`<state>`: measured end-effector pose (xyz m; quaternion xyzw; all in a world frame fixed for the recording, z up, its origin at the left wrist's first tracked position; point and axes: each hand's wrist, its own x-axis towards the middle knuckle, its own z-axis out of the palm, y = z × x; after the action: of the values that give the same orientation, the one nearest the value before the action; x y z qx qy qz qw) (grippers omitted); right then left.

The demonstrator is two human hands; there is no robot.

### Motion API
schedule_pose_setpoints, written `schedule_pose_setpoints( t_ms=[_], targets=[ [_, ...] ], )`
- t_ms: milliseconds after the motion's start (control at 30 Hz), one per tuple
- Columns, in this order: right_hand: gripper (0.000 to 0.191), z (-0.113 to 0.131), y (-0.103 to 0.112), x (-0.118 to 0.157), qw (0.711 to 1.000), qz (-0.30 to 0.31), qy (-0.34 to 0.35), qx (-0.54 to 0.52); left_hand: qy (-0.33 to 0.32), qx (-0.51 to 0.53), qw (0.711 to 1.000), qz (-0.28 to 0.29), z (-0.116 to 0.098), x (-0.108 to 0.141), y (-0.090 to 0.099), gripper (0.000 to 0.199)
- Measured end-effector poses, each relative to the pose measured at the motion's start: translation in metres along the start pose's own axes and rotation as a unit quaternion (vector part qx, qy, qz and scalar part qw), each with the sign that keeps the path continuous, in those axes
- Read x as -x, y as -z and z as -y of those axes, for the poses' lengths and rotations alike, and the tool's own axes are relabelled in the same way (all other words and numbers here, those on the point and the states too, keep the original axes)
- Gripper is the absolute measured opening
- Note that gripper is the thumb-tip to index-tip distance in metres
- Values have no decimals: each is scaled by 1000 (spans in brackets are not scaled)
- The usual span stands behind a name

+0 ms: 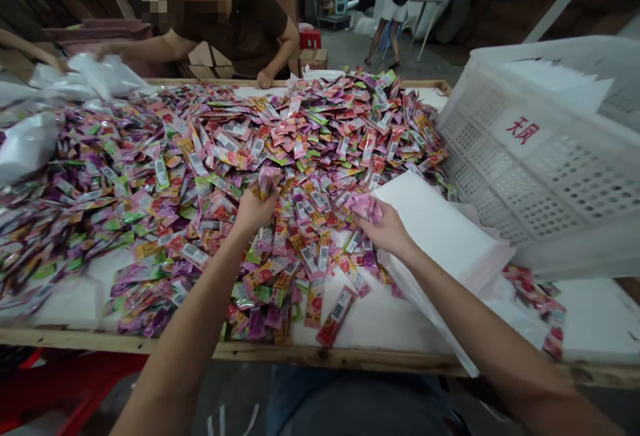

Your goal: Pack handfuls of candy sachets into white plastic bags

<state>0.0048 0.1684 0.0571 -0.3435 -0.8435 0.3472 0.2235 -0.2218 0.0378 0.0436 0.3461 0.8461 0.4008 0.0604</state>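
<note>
My left hand (256, 208) is closed around a few small snack sachets (268, 183), held just over the middle of the heap. Pink sachets (364, 207) are gripped in my right hand (385, 226), beside a white plastic bag (435, 223) lying on the right of the table. Between and around both hands spreads a large pile of sachets (310, 136) in pink, purple, green and orange. Near the front edge lies a red sachet (337, 316) with a barcode, on the white tabletop. How many sachets each hand holds is hidden by the fingers.
A white perforated crate (530, 176) with red characters stands tilted at the right, white sheets inside. Across the table a person (250, 29) handles white bags (103, 76). A wooden rim (340, 356) edges the table; a red stool (75, 383) is below left.
</note>
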Motion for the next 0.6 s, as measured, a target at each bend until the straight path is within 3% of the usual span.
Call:
schedule_pose_setpoints(
  t_ms=[100,200,300,367,467,600],
  targets=[
    [25,-3,-3,44,998,47,-11,31,33,-61,998,9,-11,-7,-21,35],
    [26,-6,-22,71,975,128,-45,174,120,-182,971,97,-18,-11,-47,54],
    [41,-10,-41,83,938,192,-96,274,141,-244,946,163,-17,-9,-61,58],
    [47,-14,-45,87,930,214,-100,282,133,-254,941,179,-12,-6,-59,56],
    [46,-17,-38,90,945,224,-69,227,70,-183,967,162,-1,-2,-45,47],
    [31,-17,-13,86,978,167,-29,120,-41,-35,994,98,7,2,-18,32]
  ],
)
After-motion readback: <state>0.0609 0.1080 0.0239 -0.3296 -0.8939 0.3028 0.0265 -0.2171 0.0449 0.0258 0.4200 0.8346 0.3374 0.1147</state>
